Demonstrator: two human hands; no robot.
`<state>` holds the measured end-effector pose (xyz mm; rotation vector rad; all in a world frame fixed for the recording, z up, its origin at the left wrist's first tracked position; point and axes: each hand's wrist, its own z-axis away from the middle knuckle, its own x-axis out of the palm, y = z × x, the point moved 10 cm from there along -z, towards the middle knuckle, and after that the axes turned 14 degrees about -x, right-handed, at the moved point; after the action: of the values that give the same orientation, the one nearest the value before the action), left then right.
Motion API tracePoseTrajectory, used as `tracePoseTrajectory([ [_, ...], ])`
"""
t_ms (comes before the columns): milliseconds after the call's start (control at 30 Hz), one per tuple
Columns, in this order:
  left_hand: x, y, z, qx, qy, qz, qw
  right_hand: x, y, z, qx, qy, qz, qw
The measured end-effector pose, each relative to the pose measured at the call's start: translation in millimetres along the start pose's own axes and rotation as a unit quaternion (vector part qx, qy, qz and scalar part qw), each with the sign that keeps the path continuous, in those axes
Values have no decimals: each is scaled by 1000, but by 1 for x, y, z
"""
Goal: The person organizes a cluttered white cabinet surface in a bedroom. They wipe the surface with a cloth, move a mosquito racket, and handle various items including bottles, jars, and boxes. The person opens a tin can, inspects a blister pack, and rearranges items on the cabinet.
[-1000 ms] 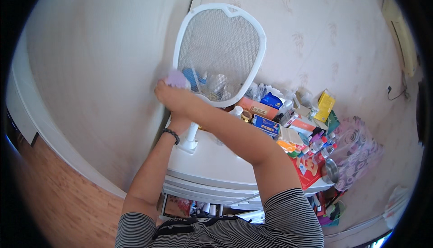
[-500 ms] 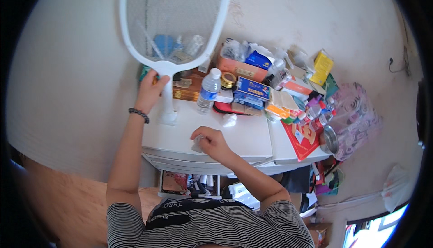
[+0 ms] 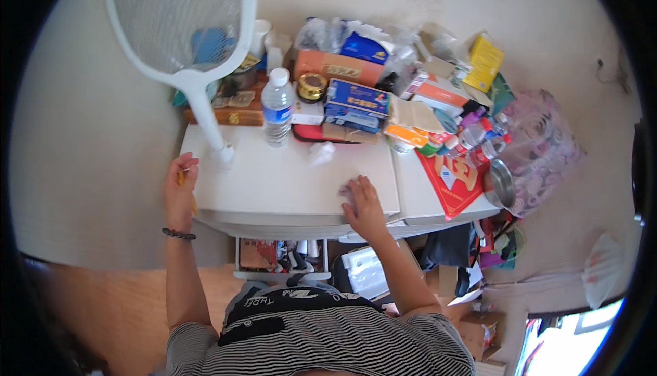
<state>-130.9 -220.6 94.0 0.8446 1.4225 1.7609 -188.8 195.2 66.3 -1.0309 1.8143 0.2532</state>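
At the left edge of the white cabinet top (image 3: 301,191), my left hand (image 3: 179,195) has its fingers closed around a thin yellow object (image 3: 181,177) whose kind I cannot make out. Just inward of it, a white electric mosquito swatter (image 3: 202,109) stands upright on its handle, apart from my hand. My right hand (image 3: 366,208) rests near the front edge, pressing a crumpled greyish tissue (image 3: 345,190) against the surface; the fingers partly hide it. Farther in lies a white crumpled tissue (image 3: 320,153). A water bottle (image 3: 278,110) with a blue label stands between the hands, farther back.
Along the wall crowd a blue box (image 3: 357,97), a gold-lidded jar (image 3: 312,87), a wooden box (image 3: 239,116) and plastic bags. A red card (image 3: 448,184) and a metal bowl (image 3: 500,184) sit at right. Below, a filled drawer (image 3: 280,277) stands pulled out.
My left hand has let go of the swatter's handle and come down beside the cabinet's left edge. My right hand has moved right and lowered the greyish tissue onto the surface. The view has shifted.
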Motion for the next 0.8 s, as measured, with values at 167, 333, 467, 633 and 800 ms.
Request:
tracePoseTrajectory([
  [167,-17,-45,28,-53,33,-14,998,72,-90,-47,-98,-90,-67,989],
  [333,-47,-49,52,-46,43,-16,998,118,-152,-109,-130,-83,-109,982],
  [467,-76,-57,67,-45,61,-2,997,162,-231,-129,-253,-85,-145,953],
  [633,-112,-55,88,-48,108,31,993,197,-281,-174,-229,-196,-411,861],
  [800,-118,-50,95,-70,96,50,992,214,-263,-274,-194,-3,-220,956],
])
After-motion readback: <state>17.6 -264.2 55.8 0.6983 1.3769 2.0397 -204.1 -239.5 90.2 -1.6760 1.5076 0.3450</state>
